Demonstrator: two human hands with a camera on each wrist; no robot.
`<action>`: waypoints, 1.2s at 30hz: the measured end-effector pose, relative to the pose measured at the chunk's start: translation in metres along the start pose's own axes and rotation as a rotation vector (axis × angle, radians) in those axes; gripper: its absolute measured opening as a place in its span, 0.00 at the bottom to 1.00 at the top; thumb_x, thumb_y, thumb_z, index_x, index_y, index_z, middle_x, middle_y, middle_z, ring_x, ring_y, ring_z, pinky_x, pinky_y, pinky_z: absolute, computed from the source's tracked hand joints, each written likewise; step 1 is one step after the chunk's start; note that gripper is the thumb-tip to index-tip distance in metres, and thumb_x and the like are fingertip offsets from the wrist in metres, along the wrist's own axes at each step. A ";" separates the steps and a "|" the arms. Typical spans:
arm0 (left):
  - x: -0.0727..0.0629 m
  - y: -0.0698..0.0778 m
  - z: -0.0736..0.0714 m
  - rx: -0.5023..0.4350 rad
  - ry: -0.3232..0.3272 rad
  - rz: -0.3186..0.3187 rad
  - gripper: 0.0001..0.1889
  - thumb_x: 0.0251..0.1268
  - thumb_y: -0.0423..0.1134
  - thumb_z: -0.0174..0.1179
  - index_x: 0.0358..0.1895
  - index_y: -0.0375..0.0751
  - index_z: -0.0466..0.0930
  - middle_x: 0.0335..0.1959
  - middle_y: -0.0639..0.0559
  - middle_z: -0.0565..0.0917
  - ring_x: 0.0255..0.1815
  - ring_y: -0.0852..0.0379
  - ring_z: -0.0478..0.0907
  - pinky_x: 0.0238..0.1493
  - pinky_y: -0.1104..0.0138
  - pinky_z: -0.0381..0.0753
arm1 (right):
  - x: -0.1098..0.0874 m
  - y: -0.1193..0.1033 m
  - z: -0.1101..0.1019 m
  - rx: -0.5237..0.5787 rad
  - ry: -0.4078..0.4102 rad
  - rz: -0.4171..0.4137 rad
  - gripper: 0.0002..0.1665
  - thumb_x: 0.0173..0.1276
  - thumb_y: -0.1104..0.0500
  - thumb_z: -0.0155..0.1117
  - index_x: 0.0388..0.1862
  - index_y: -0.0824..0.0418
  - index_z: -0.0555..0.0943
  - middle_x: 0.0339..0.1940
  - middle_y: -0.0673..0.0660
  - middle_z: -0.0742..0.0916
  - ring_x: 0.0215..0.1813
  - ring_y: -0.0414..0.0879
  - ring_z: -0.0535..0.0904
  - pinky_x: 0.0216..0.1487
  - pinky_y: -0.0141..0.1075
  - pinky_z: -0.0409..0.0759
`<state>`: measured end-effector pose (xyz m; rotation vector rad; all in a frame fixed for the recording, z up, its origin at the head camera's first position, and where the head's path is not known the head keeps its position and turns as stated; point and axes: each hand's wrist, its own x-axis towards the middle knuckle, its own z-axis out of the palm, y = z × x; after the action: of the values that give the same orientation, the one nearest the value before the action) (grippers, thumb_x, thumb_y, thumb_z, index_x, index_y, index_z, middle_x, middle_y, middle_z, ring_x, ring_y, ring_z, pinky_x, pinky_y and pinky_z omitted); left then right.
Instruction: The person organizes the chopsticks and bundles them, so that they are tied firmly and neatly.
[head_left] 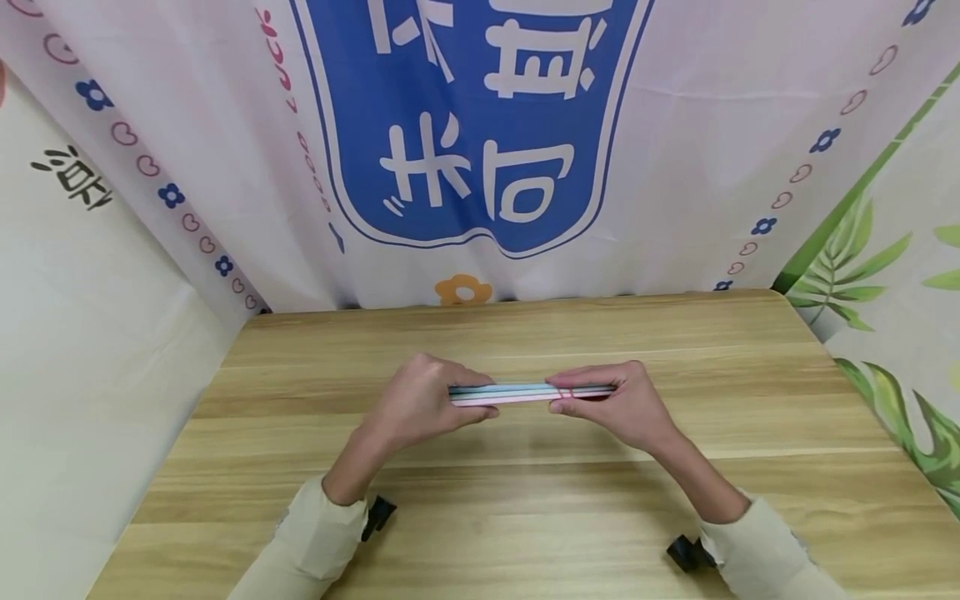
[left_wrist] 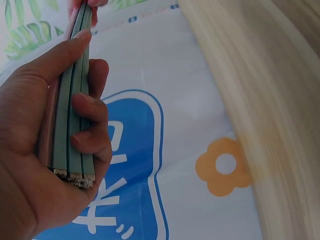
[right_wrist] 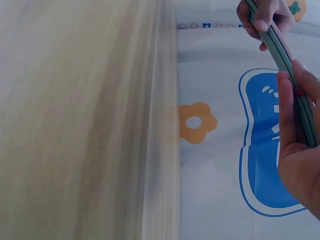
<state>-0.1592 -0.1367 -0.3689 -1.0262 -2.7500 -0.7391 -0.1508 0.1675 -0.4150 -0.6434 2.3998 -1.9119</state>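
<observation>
Both hands hold one bundle of slim, straight pastel sticks, blue-green and pale pink, level above the table. On its left end, my left hand grips with the thumb along one side and curled fingers along the other. Rough, pale cut ends of the sticks show by the palm in the left wrist view. My right hand pinches the other end between thumb and fingers. Close to those right fingers a thin red band circles the bundle. The middle stretch between the hands is uncovered.
A wood-grain table spreads beneath the hands. Behind it hangs a white cloth with a blue printed panel and an orange flower. Printed cloth also borders the left and right sides. Dark wrist mounts stick out at the sleeves.
</observation>
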 end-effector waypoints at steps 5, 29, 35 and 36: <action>0.000 -0.003 0.000 -0.065 -0.014 -0.017 0.18 0.57 0.46 0.83 0.50 0.46 0.95 0.43 0.53 0.95 0.36 0.64 0.89 0.38 0.73 0.85 | 0.002 -0.003 0.003 -0.008 -0.013 0.005 0.18 0.62 0.63 0.83 0.52 0.63 0.93 0.51 0.62 0.94 0.39 0.43 0.94 0.37 0.36 0.90; 0.000 -0.011 0.002 -0.166 0.043 0.075 0.17 0.57 0.43 0.83 0.50 0.45 0.95 0.38 0.53 0.95 0.29 0.68 0.83 0.31 0.73 0.82 | -0.005 -0.019 -0.001 -0.051 -0.024 0.040 0.15 0.65 0.61 0.82 0.50 0.59 0.93 0.48 0.60 0.95 0.36 0.42 0.91 0.36 0.36 0.89; -0.001 -0.005 0.006 -0.122 0.030 0.080 0.17 0.56 0.43 0.84 0.48 0.47 0.95 0.38 0.54 0.95 0.29 0.69 0.83 0.32 0.74 0.82 | -0.006 -0.015 0.008 -0.030 -0.019 0.109 0.19 0.60 0.57 0.86 0.50 0.59 0.94 0.47 0.60 0.95 0.37 0.43 0.92 0.36 0.36 0.89; -0.001 -0.004 0.006 -0.114 0.027 0.082 0.17 0.56 0.43 0.84 0.48 0.47 0.95 0.38 0.54 0.95 0.29 0.69 0.83 0.32 0.75 0.82 | -0.006 -0.014 0.008 -0.029 -0.022 0.118 0.20 0.59 0.57 0.87 0.50 0.59 0.94 0.47 0.59 0.95 0.37 0.43 0.92 0.36 0.36 0.89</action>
<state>-0.1609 -0.1368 -0.3761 -1.1339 -2.6526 -0.8997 -0.1385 0.1591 -0.4052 -0.5089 2.3979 -1.8186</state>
